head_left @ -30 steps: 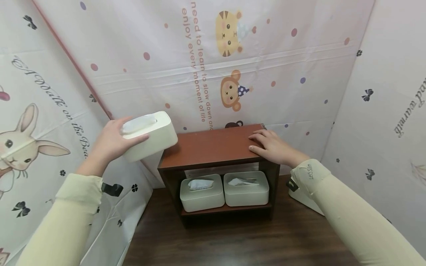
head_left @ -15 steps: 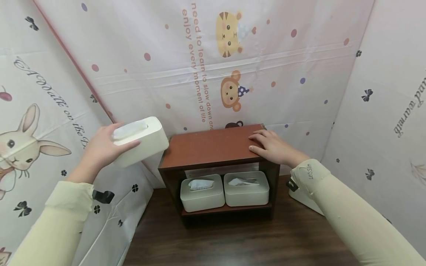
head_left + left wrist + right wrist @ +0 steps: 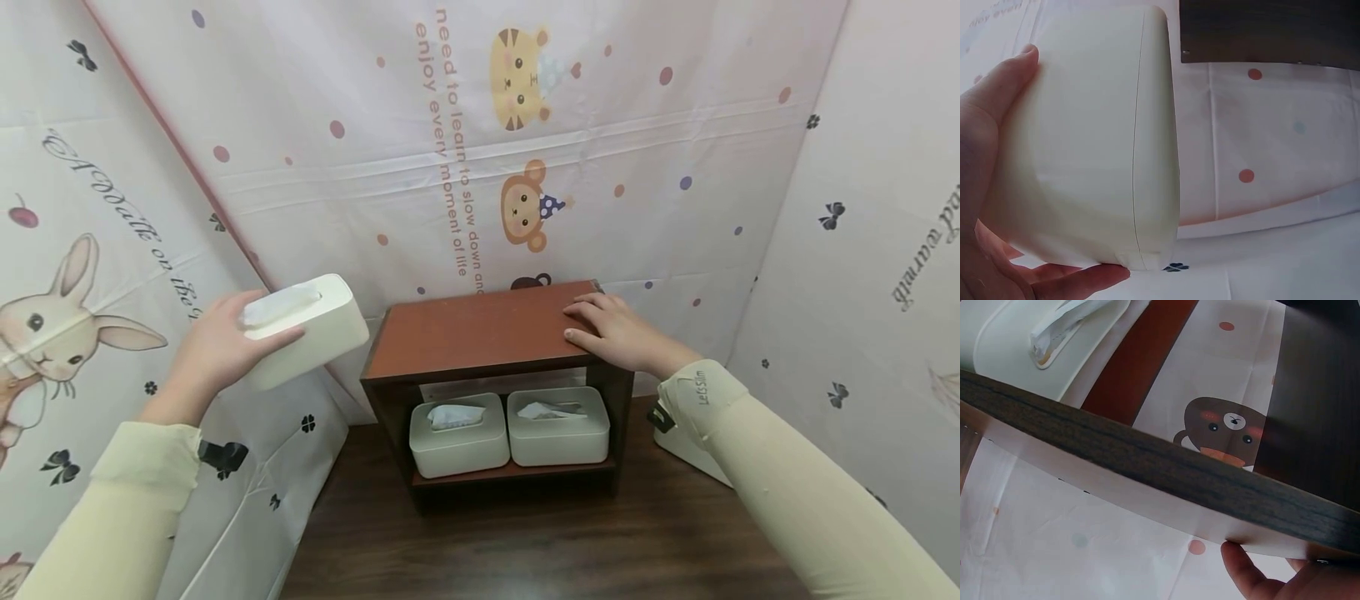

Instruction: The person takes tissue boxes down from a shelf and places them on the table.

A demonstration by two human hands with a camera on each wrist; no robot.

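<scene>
My left hand (image 3: 225, 346) grips a white tissue box (image 3: 318, 337), raised and tilted in the air left of a small wooden shelf unit (image 3: 480, 329). Thumb and fingers clasp opposite sides of that box, as the left wrist view shows; a tissue lies in its top slot. On the right end of the unit's reddish-brown top rests my right hand (image 3: 615, 333), fingers slightly bent and holding nothing. Inside the unit, a left tissue box (image 3: 459, 450) and a right tissue box (image 3: 558, 442) stand side by side, tissues poking out.
The unit stands on a dark wood table (image 3: 525, 542) against a printed cloth backdrop (image 3: 337, 192). Another white box (image 3: 693, 454) is partly hidden behind my right forearm. Cloth walls close in on the left and right.
My left hand has carried the tissue box left and slightly down, away from the shelf unit. My right hand stays on the unit's top. The head view has shifted very slightly.
</scene>
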